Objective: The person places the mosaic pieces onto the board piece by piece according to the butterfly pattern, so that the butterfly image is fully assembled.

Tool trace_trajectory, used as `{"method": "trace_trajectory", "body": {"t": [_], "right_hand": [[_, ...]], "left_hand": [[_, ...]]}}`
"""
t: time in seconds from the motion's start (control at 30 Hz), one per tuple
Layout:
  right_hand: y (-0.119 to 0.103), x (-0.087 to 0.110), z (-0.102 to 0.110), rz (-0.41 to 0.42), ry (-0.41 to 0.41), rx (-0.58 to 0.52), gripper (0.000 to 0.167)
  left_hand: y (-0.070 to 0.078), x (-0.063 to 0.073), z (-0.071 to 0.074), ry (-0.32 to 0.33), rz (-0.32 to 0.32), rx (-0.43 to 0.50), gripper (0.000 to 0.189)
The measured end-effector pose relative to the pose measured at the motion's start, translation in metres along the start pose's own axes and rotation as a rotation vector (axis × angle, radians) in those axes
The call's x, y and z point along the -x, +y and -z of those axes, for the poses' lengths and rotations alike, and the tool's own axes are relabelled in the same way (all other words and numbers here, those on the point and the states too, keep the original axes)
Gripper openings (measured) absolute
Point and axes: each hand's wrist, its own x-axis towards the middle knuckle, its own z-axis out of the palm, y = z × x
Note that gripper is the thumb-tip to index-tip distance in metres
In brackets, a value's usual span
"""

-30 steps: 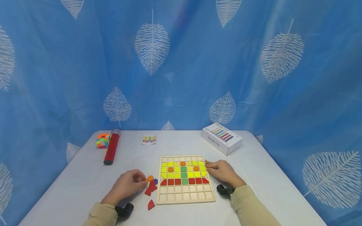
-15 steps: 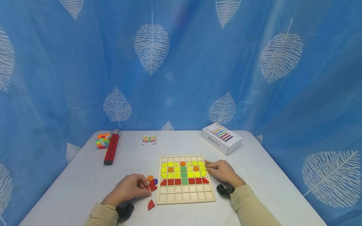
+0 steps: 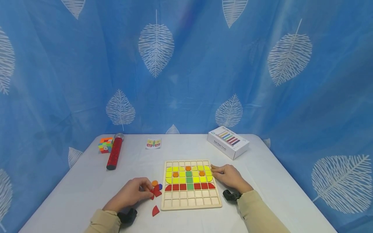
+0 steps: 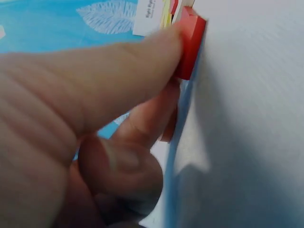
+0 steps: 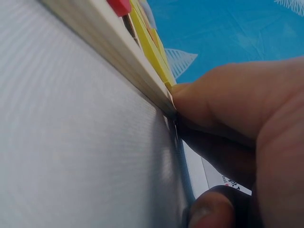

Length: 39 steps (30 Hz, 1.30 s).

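Note:
In the head view my left hand (image 3: 131, 194) is left of a wooden grid board (image 3: 190, 203), its thumb and fingertip pinching a red quarter-circle tile (image 4: 192, 47). Beside those fingertips lie more red tiles (image 3: 157, 193), an orange disc (image 3: 154, 183) and a partly covered blue disc (image 3: 160, 186). One red quarter-circle (image 3: 155, 211) lies apart, nearer me. My right hand (image 3: 230, 177) holds the board's right edge, with the thumb at its rim in the right wrist view. Yellow, red, green and orange tiles fill the board's upper and middle rows; the front rows are bare wood.
A pattern card (image 3: 153, 144) lies behind the board. At the back left are a puzzle cube (image 3: 105, 145) and a red glittery microphone-shaped tube (image 3: 115, 153). A white box (image 3: 228, 142) stands at the back right, before a blue leaf-print curtain (image 3: 186, 81).
My left hand has moved from beside the orange disc slightly toward me, to the red tiles, and now pinches one. The right hand and board have stayed put.

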Motion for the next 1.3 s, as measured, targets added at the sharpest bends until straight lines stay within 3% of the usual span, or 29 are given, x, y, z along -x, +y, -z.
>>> {"method": "trace_trajectory", "body": {"t": [0.17,0.33,0.7,1.1,1.3], "right_hand": [[-0.001,0.0,0.002,0.0,0.007,-0.01,0.026],[-0.002,0.001,0.002,0.004,0.008,-0.006,0.026],[-0.003,0.002,0.002,-0.003,0.0,-0.003,0.026],[-0.003,0.002,0.002,-0.003,0.002,-0.001,0.026],[-0.003,0.002,0.001,-0.005,0.001,0.001,0.026]], "left_hand": [[0.0,-0.002,0.0,0.042,0.036,0.018,0.016],[-0.001,-0.001,0.002,0.046,0.016,0.016,0.018],[-0.007,0.002,0.008,-0.069,-0.065,-0.019,0.013],[-0.004,0.004,0.008,-0.079,-0.06,0.064,0.016],[0.0,0.002,-0.003,-0.152,-0.177,0.113,0.018]]}}
